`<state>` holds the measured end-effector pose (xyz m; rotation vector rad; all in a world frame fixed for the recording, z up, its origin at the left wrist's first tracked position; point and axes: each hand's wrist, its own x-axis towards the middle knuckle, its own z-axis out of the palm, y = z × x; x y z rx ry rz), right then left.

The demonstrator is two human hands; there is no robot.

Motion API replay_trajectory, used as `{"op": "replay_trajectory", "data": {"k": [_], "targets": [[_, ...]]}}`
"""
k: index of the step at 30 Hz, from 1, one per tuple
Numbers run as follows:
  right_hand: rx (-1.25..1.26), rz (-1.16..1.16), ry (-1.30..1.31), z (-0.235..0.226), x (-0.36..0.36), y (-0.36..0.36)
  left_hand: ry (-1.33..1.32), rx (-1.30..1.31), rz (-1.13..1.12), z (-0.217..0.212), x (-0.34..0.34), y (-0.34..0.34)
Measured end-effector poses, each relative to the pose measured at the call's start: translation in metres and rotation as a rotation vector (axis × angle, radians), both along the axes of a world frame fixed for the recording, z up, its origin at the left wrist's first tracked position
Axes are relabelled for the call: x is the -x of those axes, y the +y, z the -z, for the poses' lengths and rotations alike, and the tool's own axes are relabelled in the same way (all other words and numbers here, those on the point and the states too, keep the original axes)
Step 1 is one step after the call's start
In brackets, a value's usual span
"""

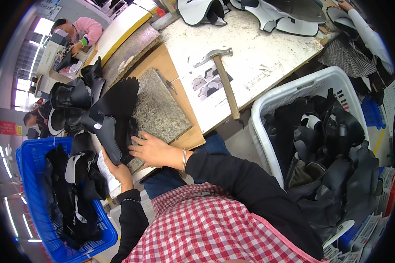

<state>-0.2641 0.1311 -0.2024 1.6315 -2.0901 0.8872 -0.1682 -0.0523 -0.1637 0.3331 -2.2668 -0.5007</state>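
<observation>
A black leather boot upper with a scalloped top edge lies over the left side of a grey stone slab. My left hand is closed on its near end, the thumb along the edge and the other fingers partly hidden beneath. From the right, my right hand has its bent fingers on the same end, close to the left hand. A hammer with a wooden handle lies on the white table, beyond the slab, its handle end past the table edge.
More black uppers are piled left of the slab. A blue basket and a white basket hold black pieces on either side. White-lined pieces lie at the far edge. A person in pink works at a machine, far left.
</observation>
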Motion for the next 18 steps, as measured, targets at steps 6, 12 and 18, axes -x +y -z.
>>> {"op": "replay_trajectory", "data": {"k": [6, 12, 18], "targets": [[-0.012, -0.016, -0.009, 0.0026, 0.0011, -0.0013, 0.000, -0.023, 0.021, 0.0003, -0.0021, -0.0006], [0.019, 0.054, -0.053, -0.0035, 0.0005, 0.0023, -0.037, -0.009, 0.002, -0.0035, -0.0004, 0.0045], [-0.047, 0.033, -0.068, -0.0026, 0.0020, -0.0014, -0.051, -0.047, -0.023, -0.0013, 0.0028, 0.0069]]}}
